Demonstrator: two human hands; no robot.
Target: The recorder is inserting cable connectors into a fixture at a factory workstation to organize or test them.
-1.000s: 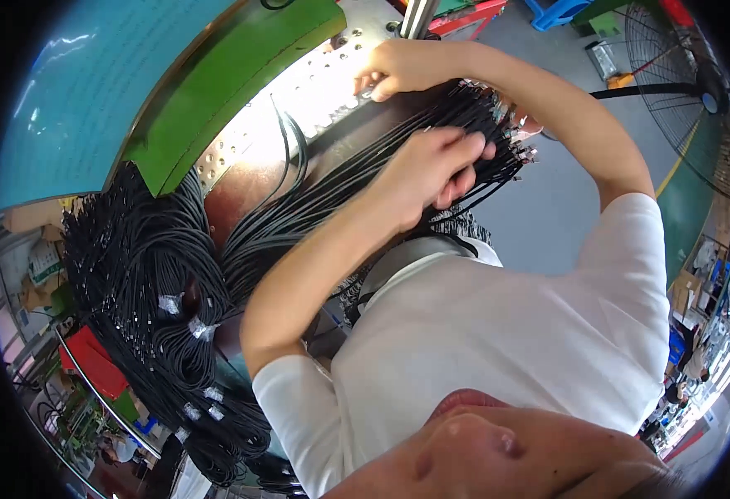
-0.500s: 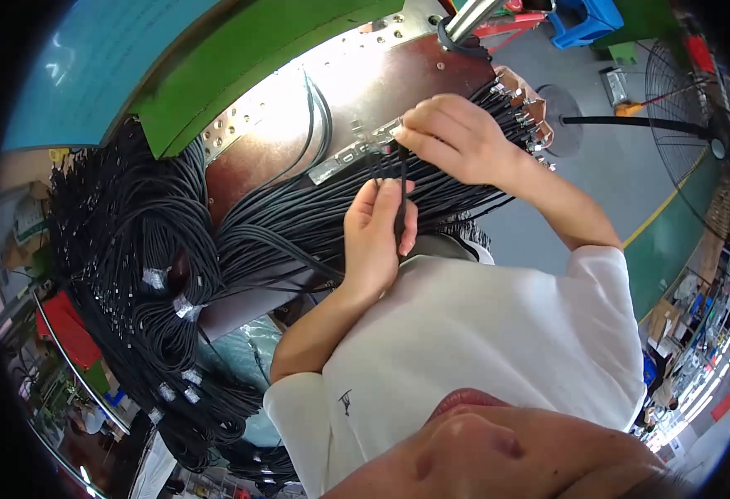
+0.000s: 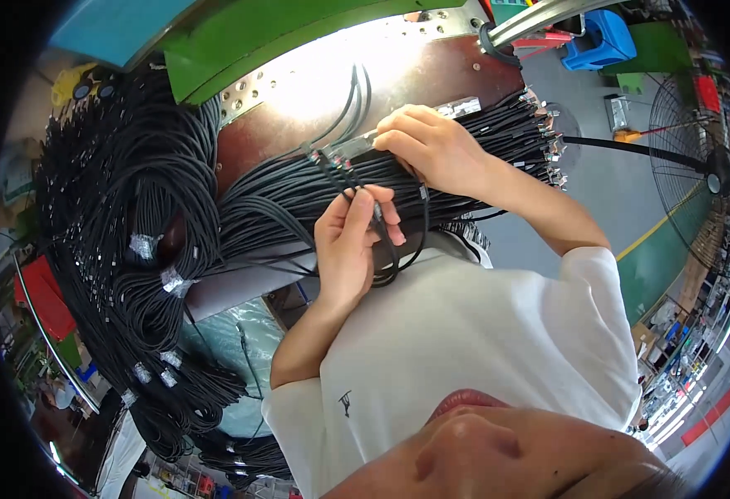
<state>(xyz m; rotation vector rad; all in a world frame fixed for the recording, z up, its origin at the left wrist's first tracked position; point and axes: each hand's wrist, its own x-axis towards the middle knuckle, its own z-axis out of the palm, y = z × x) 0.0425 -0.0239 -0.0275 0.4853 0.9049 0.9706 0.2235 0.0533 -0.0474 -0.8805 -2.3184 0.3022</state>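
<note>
My left hand (image 3: pixel 348 245) is closed in a pinch round a few thin black cables (image 3: pixel 392 241). Their metal connector ends (image 3: pixel 337 158) stick up past its thumb. From there a cable loops down by my shirt and rises to my right hand (image 3: pixel 438 150). That hand has curled fingers and seems to grip the cable's other part, though the fingertips hide the grip. It lies over a light metal strip (image 3: pixel 462 106), whose middle it covers. Under both hands a thick row of black cables (image 3: pixel 273 191) runs across the bench.
A brown-red board (image 3: pixel 257 145) under a bright lamp lies behind the cables, below a green panel (image 3: pixel 240 50). Large bundles of coiled black cable (image 3: pixel 161 179) hang at the left. A black fan (image 3: pixel 718 179) and a blue stool (image 3: pixel 602 41) stand at the right.
My left hand has moved left and slightly down with the cables, and their connector ends now show apart from the right hand. A cable loop has opened out between the hands.
</note>
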